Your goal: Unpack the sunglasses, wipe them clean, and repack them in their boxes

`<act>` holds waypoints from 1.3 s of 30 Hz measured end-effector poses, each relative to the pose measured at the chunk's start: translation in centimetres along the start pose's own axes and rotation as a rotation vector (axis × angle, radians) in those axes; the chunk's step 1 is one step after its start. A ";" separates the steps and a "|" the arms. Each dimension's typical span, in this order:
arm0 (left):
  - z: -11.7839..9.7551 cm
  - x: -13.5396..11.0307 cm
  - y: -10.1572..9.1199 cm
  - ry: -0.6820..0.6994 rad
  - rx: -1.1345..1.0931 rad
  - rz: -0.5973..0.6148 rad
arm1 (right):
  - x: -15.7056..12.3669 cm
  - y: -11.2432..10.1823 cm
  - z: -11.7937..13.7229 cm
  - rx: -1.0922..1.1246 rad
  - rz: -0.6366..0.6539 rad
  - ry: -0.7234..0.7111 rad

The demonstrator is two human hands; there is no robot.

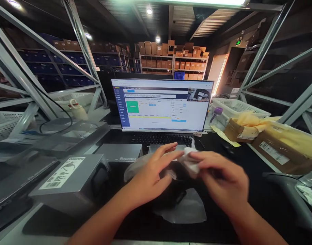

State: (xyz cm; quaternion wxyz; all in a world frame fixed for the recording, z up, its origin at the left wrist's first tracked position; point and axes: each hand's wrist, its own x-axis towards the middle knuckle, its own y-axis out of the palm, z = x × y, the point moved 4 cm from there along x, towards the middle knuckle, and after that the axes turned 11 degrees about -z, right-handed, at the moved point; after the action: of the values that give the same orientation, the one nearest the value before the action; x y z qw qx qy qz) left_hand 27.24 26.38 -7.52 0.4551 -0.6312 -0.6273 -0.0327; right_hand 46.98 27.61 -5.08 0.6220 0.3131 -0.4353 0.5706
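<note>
In front of the keyboard, my right hand point(224, 180) pinches a white, crumpled wrapped item point(191, 161), slightly blurred; what is inside it cannot be made out. My left hand point(156, 170) has its fingers stretched out and apart, the fingertips close to that item. A clear plastic bag point(135, 169) shows behind the left hand, partly hidden by it. Below the hands, another translucent plastic bag point(189, 209) lies on the black mat point(135, 224). An open-looking grey box point(152, 148) sits just behind the left fingers, mostly covered.
A grey box with a white label point(66, 177) and a flat grey "Wakening" box point(117, 152) stand to the left. Behind are a keyboard point(140, 139) and a lit monitor point(156, 115). Cardboard boxes point(273, 149) and a handheld scanner point(294, 200) occupy the right side.
</note>
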 end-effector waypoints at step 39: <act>-1.7 -0.1 -2.1 0.342 0.396 -0.264 | -1.0 2.6 -3.1 0.225 0.608 0.574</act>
State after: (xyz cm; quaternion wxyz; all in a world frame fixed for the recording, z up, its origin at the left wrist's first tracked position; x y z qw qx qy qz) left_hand 26.36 24.82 -5.53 0.6603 -0.4283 -0.6123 -0.0748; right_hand 44.99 30.29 -7.56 0.4836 0.0653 -0.2523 0.8356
